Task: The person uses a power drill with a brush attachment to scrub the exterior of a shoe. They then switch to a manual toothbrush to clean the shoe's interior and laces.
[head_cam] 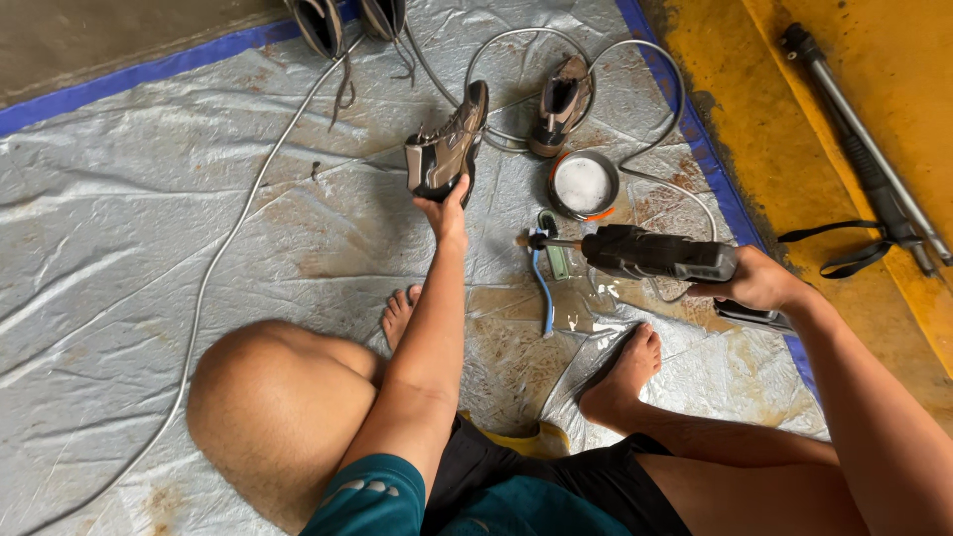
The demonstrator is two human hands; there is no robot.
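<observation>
On a grey tarp (149, 199), left hand (444, 210) grips a brown shoe (447, 149); right hand (759, 283) clasps a power tool (655, 253). Steady shoe, approach gently.

The tarpaulin (149, 199) on the floor is a silvery-grey woven plastic sheet, creased, faintly glossy and stained with rusty brown smears; its border is blue. The hiking shoe (447, 147) in the left hand (444, 210) looks like brown suede and grey fabric, matt and dirty, with a dark rubber sole. The power tool (650, 253) in the right hand (759, 281) has a black plastic body, matt with a dull sheen. The round tin (583, 185) shows a metal rim. The toothbrush (543, 288) is smooth blue plastic. The yellow painted floor (794, 149) looks rough and worn.
</observation>
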